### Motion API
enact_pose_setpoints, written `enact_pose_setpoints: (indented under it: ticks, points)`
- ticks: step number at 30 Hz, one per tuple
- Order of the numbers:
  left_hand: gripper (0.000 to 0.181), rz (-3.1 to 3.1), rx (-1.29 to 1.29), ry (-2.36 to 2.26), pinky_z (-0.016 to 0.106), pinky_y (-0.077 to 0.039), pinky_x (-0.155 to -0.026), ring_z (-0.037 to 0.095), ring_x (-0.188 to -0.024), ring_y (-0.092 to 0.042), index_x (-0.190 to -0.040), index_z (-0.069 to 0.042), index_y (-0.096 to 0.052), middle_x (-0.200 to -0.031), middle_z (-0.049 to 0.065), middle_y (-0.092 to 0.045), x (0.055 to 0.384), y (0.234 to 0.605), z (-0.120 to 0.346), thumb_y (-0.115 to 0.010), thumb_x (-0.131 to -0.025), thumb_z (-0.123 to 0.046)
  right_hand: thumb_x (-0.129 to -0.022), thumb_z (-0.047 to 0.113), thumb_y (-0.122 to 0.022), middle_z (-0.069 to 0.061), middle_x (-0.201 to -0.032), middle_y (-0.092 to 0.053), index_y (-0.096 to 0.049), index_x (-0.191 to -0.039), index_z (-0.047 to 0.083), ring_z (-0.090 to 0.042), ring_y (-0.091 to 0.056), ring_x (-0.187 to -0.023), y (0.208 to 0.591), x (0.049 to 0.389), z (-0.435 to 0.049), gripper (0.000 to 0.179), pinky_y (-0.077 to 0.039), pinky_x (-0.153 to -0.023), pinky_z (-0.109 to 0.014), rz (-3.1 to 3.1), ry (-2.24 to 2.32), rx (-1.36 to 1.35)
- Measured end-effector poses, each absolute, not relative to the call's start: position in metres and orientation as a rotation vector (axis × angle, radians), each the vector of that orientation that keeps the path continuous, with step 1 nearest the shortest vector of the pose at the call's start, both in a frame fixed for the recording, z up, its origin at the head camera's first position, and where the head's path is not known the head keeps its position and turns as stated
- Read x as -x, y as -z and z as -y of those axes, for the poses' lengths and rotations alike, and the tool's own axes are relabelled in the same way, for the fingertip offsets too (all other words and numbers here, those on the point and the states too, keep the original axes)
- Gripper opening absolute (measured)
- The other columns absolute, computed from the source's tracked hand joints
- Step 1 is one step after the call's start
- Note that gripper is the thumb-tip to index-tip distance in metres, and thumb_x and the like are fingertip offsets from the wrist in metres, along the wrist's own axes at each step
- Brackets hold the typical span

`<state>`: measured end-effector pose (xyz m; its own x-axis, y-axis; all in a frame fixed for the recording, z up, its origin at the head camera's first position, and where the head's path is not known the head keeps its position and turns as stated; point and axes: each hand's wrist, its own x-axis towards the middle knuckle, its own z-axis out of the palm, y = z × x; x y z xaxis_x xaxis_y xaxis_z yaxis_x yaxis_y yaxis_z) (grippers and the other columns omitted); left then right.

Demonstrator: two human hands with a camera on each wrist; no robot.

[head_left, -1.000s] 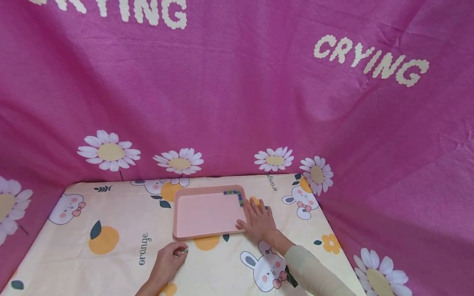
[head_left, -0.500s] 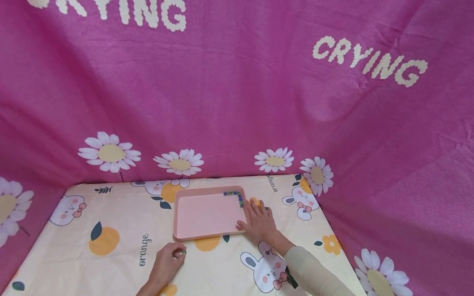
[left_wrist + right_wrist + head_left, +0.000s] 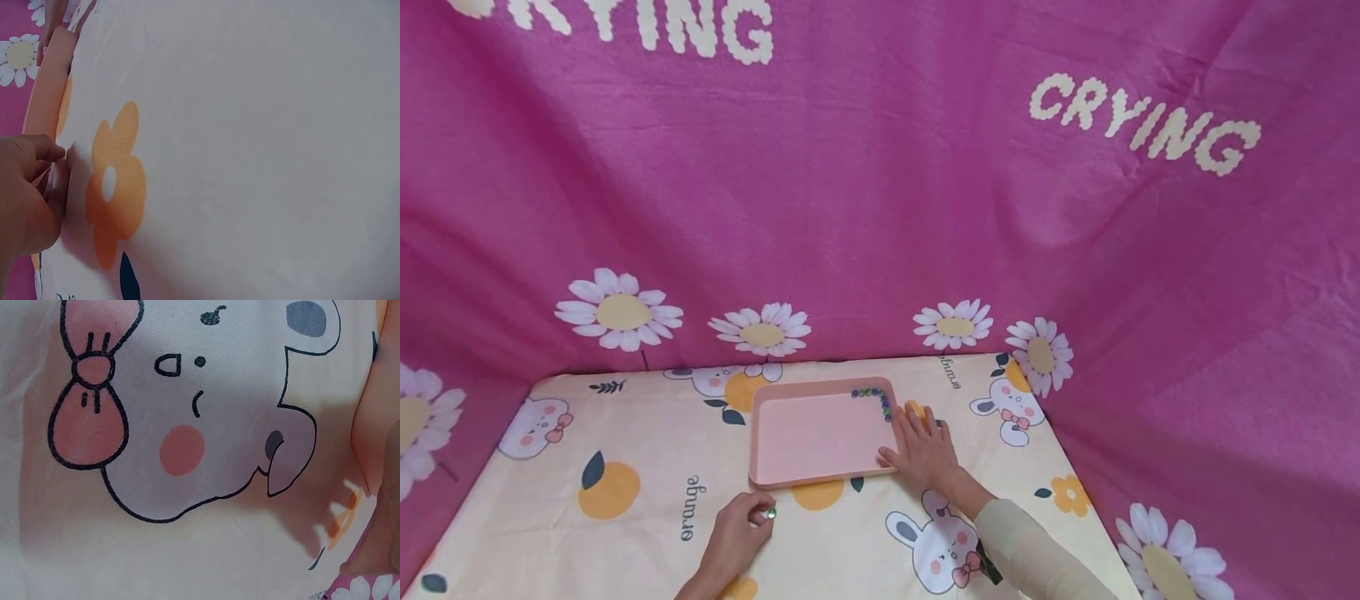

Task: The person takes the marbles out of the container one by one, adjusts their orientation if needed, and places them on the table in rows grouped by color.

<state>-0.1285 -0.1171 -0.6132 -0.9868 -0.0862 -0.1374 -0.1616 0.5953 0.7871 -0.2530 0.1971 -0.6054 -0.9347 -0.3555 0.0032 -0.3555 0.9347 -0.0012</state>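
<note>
My left hand (image 3: 736, 532) is low over the cloth, in front of the pink tray's (image 3: 820, 482) near-left corner. Thumb and forefinger pinch a small shiny green marble (image 3: 771, 513). In the left wrist view the left hand (image 3: 31, 194) shows curled fingers, and the marble is hidden. My right hand (image 3: 928, 450) lies along the tray's right rim with fingers spread and fairly straight, thumb over the near-right corner. Inside the tray, several small green and blue marbles (image 3: 886, 403) form an L along the back and right walls. The right wrist view shows only part of the right hand (image 3: 384, 512) at its edge.
A cream cloth (image 3: 655, 450) printed with oranges, rabbits and flowers covers the table. Pink curtains (image 3: 880, 208) with daisies rise behind and at both sides. A dark object (image 3: 989, 565) shows beside the right sleeve.
The green marble has turned slightly between the left fingertips and shows more clearly. Right hand, tray and the row of marbles stay put; the head view has shifted very slightly.
</note>
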Motion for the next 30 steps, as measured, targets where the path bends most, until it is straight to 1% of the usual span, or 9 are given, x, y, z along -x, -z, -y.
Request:
enact_pose_setpoints:
  ticks: [6, 10, 12, 16, 20, 25, 27, 30]
  points:
    - [0.029, -2.706, 0.306, -1.350, 0.029, -0.050, -0.066, 0.015, -0.079, -0.056, -0.112, 0.000, -0.067, -0.094, 0.002, -0.061, 0.128, 0.608, 0.113, -0.069, -0.083, 0.005, -0.094, 0.069, -0.040, -0.011, -0.163, -0.024, -0.022, -0.160, 0.017, -0.043, -0.020, -0.146, 0.602, 0.253, -0.196, 0.086, -0.022, -0.111, -0.066, 3.126, -0.057, -0.547]
    - [0.026, -2.718, 0.376, -1.361, 0.029, -0.050, -0.066, 0.016, -0.079, -0.055, -0.111, 0.000, -0.067, -0.091, 0.002, -0.060, 0.127, 0.602, 0.108, -0.066, -0.085, 0.005, -0.094, 0.070, -0.039, -0.010, -0.163, -0.022, -0.022, -0.160, 0.017, -0.043, -0.019, -0.146, 0.604, 0.252, -0.195, 0.087, -0.022, -0.112, -0.066, 3.135, -0.068, -0.541]
    - [0.024, -2.721, 0.368, -1.391, 0.029, -0.050, -0.065, 0.016, -0.078, -0.055, -0.110, 0.000, -0.067, -0.090, 0.002, -0.060, 0.127, 0.597, 0.105, -0.065, -0.086, 0.005, -0.094, 0.070, -0.039, -0.010, -0.163, -0.023, -0.023, -0.160, 0.016, -0.043, -0.019, -0.146, 0.605, 0.251, -0.195, 0.087, -0.022, -0.112, -0.066, 3.131, -0.070, -0.540]
    - [0.022, -2.677, 0.284, -1.495, 0.028, -0.051, -0.065, 0.015, -0.077, -0.057, -0.110, -0.002, -0.068, -0.089, 0.003, -0.063, 0.135, 0.581, 0.095, -0.063, -0.089, 0.001, -0.094, 0.070, -0.039, -0.010, -0.163, -0.024, -0.023, -0.160, 0.016, -0.043, -0.020, -0.146, 0.603, 0.252, -0.195, 0.087, -0.022, -0.112, -0.065, 3.122, -0.049, -0.538]
    - [0.021, -2.622, 0.159, -1.585, 0.024, -0.053, -0.066, 0.015, -0.078, -0.059, -0.112, -0.002, -0.067, -0.092, 0.005, -0.065, 0.153, 0.568, 0.079, -0.064, -0.092, 0.000, -0.094, 0.069, -0.040, -0.011, -0.162, -0.024, -0.023, -0.160, 0.016, -0.043, -0.020, -0.146, 0.602, 0.253, -0.196, 0.087, -0.023, -0.111, -0.066, 3.120, -0.044, -0.546]
    - [0.016, -2.665, -0.073, -1.639, 0.022, -0.054, -0.071, 0.016, -0.079, -0.058, -0.108, -0.001, -0.070, -0.087, 0.002, -0.065, 0.183, 0.570, 0.059, -0.067, -0.092, -0.001, -0.094, 0.068, -0.042, -0.012, -0.162, -0.024, -0.021, -0.160, 0.017, -0.044, -0.020, -0.146, 0.600, 0.253, -0.196, 0.086, -0.023, -0.111, -0.066, 3.121, -0.050, -0.549]
    - [0.015, -2.662, -0.144, -1.650, 0.023, -0.054, -0.070, 0.016, -0.078, -0.058, -0.105, 0.000, -0.070, -0.085, 0.001, -0.064, 0.195, 0.573, 0.052, -0.067, -0.091, 0.000, -0.094, 0.068, -0.042, -0.011, -0.163, -0.024, -0.020, -0.160, 0.017, -0.043, -0.020, -0.146, 0.598, 0.253, -0.196, 0.086, -0.022, -0.111, -0.066, 3.127, -0.054, -0.544]
    - [0.015, -2.629, -0.192, -1.653, 0.023, -0.054, -0.068, 0.016, -0.076, -0.058, -0.106, 0.001, -0.069, -0.084, 0.001, -0.063, 0.211, 0.575, 0.044, -0.065, -0.092, 0.001, -0.094, 0.069, -0.040, -0.011, -0.163, -0.023, -0.020, -0.160, 0.018, -0.043, -0.019, -0.147, 0.597, 0.252, -0.195, 0.087, -0.022, -0.112, -0.065, 3.135, -0.052, -0.543]
